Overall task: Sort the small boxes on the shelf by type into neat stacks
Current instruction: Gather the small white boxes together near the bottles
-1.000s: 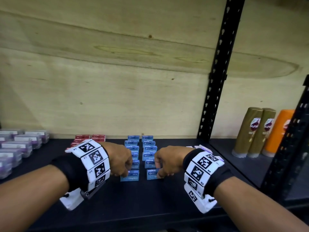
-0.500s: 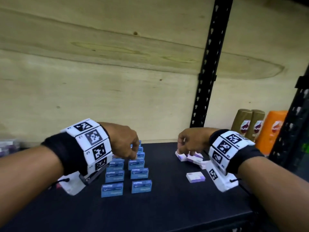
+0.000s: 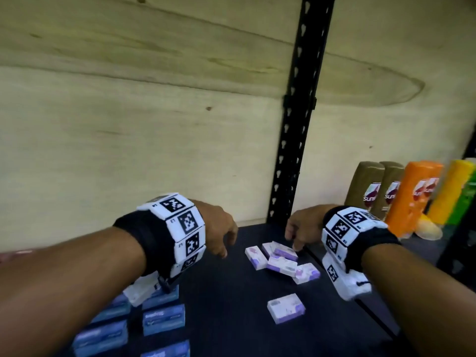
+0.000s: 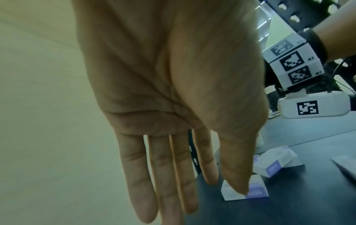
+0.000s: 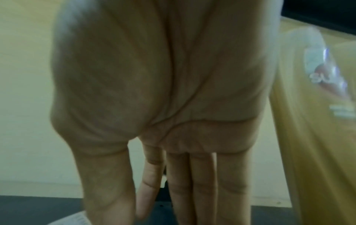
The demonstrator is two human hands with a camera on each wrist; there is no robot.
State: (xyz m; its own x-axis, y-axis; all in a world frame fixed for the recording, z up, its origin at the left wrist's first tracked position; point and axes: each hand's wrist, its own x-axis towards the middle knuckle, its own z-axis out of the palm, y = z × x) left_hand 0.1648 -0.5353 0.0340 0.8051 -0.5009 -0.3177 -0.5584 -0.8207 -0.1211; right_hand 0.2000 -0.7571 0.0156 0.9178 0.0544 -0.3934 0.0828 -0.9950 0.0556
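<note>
A loose heap of small white-and-purple boxes (image 3: 280, 258) lies on the dark shelf (image 3: 231, 318) near its right post. One more white-and-purple box (image 3: 286, 308) lies alone in front of the heap. Blue boxes (image 3: 163, 319) stand in two rows at the lower left, partly under my left forearm. My left hand (image 3: 221, 233) hovers left of the heap, fingers straight and empty (image 4: 169, 175). My right hand (image 3: 300, 231) hangs over the heap's far side with straight fingers (image 5: 192, 182); whether they touch a box is hidden.
A black upright post (image 3: 296, 140) stands at the back against the plywood wall. Right of it, brown (image 3: 371, 194), orange (image 3: 412, 197) and yellow (image 3: 450, 191) bottles stand on the neighbouring shelf. A shelf edge (image 3: 360, 302) runs along the right under my right wrist.
Both hands left the blue box rows and moved right to the white-and-purple boxes. Their curled fingers have straightened. The view swung right and downward.
</note>
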